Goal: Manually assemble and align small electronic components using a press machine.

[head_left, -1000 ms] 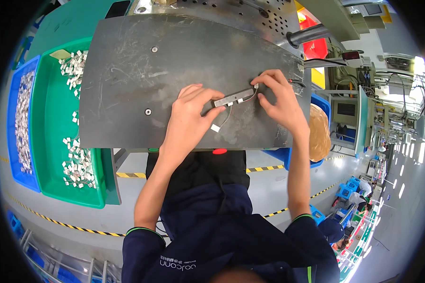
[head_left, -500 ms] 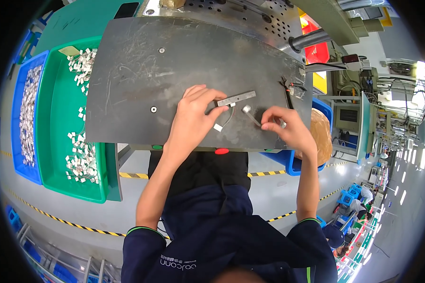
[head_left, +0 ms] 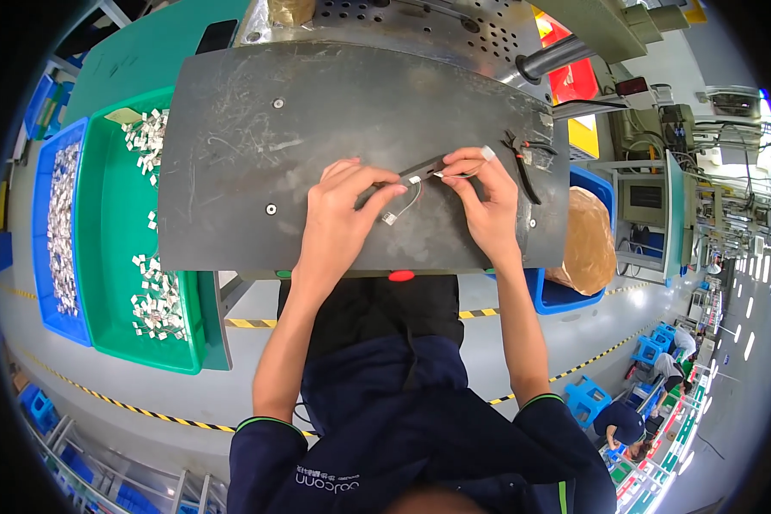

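Note:
My left hand (head_left: 338, 206) is closed on one end of a narrow dark metal bar (head_left: 421, 168), held just above the grey work plate (head_left: 231, 163). A short cable with white connectors (head_left: 390, 219) hangs from the bar near my left fingertips, one of its plugs against the bar. At the bar's other end, my right hand (head_left: 493, 201) pinches a second short cable. One white connector (head_left: 487, 153) of it sticks up past the fingers; its other end is at the bar. Whether that end sits in the bar is too small to tell.
Red-and-black cutting pliers (head_left: 525, 171) lie right of my right hand. At left stand a green bin (head_left: 111, 274) with many white-ended cables and a blue bin (head_left: 56, 319) of small parts. A brown paper bundle (head_left: 589, 240) fills a blue crate at right. Metal machinery (head_left: 480, 34) stands behind.
My right hand has moved left and up with its cable, bringing one end to the bar. The bar has tilted slightly in my left hand.

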`<state>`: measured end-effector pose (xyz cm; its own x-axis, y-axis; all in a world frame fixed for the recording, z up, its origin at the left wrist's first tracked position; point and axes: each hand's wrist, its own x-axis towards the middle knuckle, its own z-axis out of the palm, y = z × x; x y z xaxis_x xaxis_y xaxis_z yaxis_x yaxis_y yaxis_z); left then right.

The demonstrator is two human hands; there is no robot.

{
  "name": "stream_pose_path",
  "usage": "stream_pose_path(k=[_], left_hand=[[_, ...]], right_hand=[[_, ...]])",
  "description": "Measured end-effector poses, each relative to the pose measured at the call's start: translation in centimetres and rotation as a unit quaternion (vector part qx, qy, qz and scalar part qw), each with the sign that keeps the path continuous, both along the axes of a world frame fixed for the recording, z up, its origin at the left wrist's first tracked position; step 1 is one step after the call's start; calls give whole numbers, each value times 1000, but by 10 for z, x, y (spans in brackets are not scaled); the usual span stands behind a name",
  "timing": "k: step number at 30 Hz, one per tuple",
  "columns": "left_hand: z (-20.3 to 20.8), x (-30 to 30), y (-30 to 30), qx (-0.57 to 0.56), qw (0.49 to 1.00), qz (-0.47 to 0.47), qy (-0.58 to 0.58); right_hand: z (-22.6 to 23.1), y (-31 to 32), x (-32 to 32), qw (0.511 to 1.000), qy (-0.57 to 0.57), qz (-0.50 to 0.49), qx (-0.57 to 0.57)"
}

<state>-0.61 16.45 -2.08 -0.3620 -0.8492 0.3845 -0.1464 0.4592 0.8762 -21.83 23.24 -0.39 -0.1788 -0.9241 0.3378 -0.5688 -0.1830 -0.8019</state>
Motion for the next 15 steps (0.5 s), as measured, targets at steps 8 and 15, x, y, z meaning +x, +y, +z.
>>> stream_pose_path(k=[8,15], left_hand=[[2,3,3,36,999,21,-1],[3,1,4,68,997,26,5]], right_hand=[[-10,-12,4,1000,20,0,-10],[-6,-11,3,997,70,-13,34]])
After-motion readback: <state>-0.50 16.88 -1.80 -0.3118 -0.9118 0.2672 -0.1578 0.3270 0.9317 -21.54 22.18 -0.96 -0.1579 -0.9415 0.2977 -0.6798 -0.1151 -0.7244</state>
